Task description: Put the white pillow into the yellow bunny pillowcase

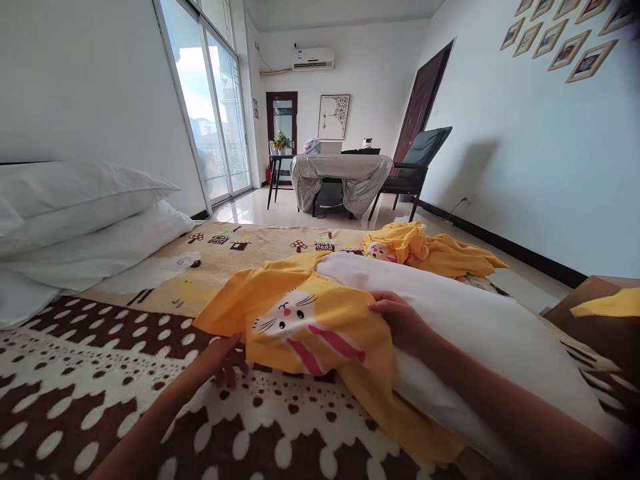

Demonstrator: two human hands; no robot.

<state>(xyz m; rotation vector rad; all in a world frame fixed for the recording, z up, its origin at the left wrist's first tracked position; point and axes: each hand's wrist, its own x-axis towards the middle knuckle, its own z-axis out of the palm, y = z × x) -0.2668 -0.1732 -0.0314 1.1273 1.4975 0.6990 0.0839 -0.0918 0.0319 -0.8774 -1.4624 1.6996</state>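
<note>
A yellow cloth (320, 327) with a white rabbit face and pink ears lies over the patterned blanket (125, 400) and the end of a long white pillow (465, 313). At the cloth's lower left edge, my left hand (225, 360) touches it with fingers apart and curved down onto the blanket. On the other side, my right hand (397, 320) is closed on the cloth beside the white pillow, thumb and fingers pinching its edge. One yellow flap hangs down toward the front right.
Stacked white pillows (75, 220) stand at the left. A crumpled yellow cloth (430, 250) lies at the bed's far edge. A cardboard box (590, 300) holds yellow fabric at the right. Beyond are a covered table (340, 167) and a dark chair (420, 163).
</note>
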